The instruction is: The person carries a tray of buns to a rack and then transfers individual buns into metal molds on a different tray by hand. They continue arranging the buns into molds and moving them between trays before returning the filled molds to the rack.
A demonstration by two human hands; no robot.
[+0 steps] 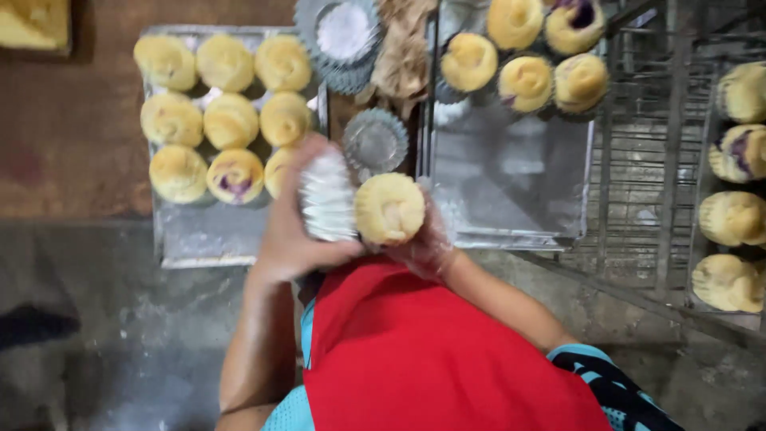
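My left hand (289, 227) grips a stack of white fluted paper liners (325, 199), held on its side. My right hand (427, 243), in a thin clear glove, holds a golden muffin (389, 209) right beside the liners, touching them. Both hands are over the gap between two metal trays. The left tray (203, 235) carries several yellow muffins (230, 120) in rows, one with a purple spot. The right tray (511, 183) has several muffins (527, 81) at its far end.
Fluted metal moulds (375, 140) and a stack of them (341, 36) lie between the trays, beside crumpled brown paper (403, 56). A wire rack (650, 160) on the right holds more muffins (732, 217). My red apron (431, 351) fills the bottom centre.
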